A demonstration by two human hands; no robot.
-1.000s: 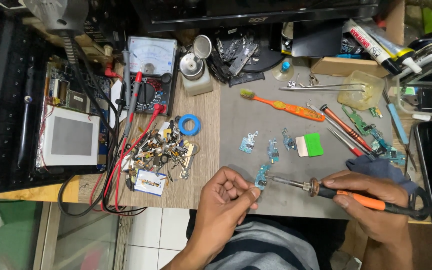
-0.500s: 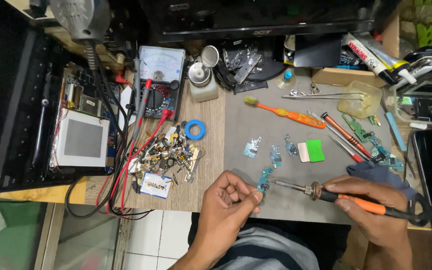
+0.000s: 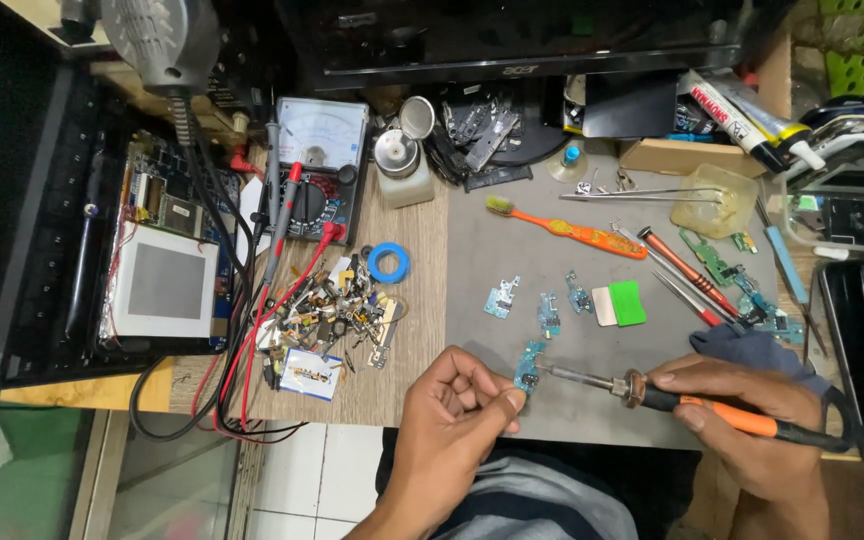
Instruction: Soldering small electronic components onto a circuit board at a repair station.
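Head view: left hand (image 3: pixel 452 415) fingers pinch small blue circuit board (image 3: pixel 529 366) at near edge of surface (image 3: pixel 512 300), as before. Right hand (image 3: pixel 742 415) fingers stay clamped on soldering iron (image 3: pixel 692 398), tip still touching board. Beyond: toothbrush (image 3: pixel 567 228), multimeter (image 3: pixel 314 165) unmoved.

A dark monitor screen (image 3: pixel 542 35) is seen at 12 o'clock, a pale analog meter dial (image 3: pixel 320 130) at 11, a square grey display panel (image 3: pixel 164 282) at 9, and a white labelled tube (image 3: pixel 742 112) at 1.
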